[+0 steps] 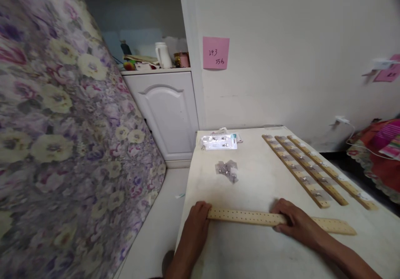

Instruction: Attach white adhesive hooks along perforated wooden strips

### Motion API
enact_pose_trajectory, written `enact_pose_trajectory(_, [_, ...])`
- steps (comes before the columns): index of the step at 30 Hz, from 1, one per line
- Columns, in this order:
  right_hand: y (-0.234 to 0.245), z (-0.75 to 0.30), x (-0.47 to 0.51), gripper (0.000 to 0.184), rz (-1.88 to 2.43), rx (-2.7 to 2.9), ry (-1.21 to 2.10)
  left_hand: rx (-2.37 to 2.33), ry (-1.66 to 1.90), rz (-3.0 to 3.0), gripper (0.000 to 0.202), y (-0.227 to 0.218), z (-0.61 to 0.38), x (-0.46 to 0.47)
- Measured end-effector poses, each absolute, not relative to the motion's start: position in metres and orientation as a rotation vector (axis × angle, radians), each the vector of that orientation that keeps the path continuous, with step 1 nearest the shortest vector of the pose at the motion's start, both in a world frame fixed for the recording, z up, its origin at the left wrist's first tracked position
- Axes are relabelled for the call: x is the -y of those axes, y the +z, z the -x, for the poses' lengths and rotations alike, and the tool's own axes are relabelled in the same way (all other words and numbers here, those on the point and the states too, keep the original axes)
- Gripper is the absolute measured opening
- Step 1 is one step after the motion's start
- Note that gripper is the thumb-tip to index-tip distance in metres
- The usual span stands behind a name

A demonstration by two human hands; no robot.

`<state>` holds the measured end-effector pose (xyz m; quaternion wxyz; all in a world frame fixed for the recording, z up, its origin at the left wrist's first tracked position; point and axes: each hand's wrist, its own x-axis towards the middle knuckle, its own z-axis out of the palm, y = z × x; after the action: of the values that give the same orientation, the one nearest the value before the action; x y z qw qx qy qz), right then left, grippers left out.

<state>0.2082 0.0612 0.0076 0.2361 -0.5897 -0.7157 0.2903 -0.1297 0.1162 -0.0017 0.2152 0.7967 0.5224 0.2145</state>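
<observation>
Legible marking is limited to one number. A pink square note (216, 53), fixed to the wall (265, 75) above the far end of the table (250, 187), carries handwriting in dark ink on two lines. Upper line: the numerals "243". Lower line, set further to the right: a short group of characters, strokes visible, reading not determinable. A second pink note (388, 75), farther right on the wall, sits partly behind a white plug (381, 64) and bears dark markings too small to read. A blister pack (219, 142), lying at the table's far end, has a green patch at its right end; any lettering there cannot be resolved.
</observation>
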Motion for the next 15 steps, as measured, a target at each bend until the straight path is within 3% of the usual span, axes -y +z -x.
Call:
enact_pose_trajectory(11, [-0.008, -0.156, -0.187, 0.029, 1.482, 1.299, 1.116, -1.462, 0.760, -2.141, 0.046, -0.016, 0.137, -0.111])
enact_pose_trajectory(15, [-0.014, -0.137, -0.214, 0.024, 1.515, 1.220, 1.101, -1.461, 0.777, -2.144, 0.043, -0.015, 0.138, -0.109])
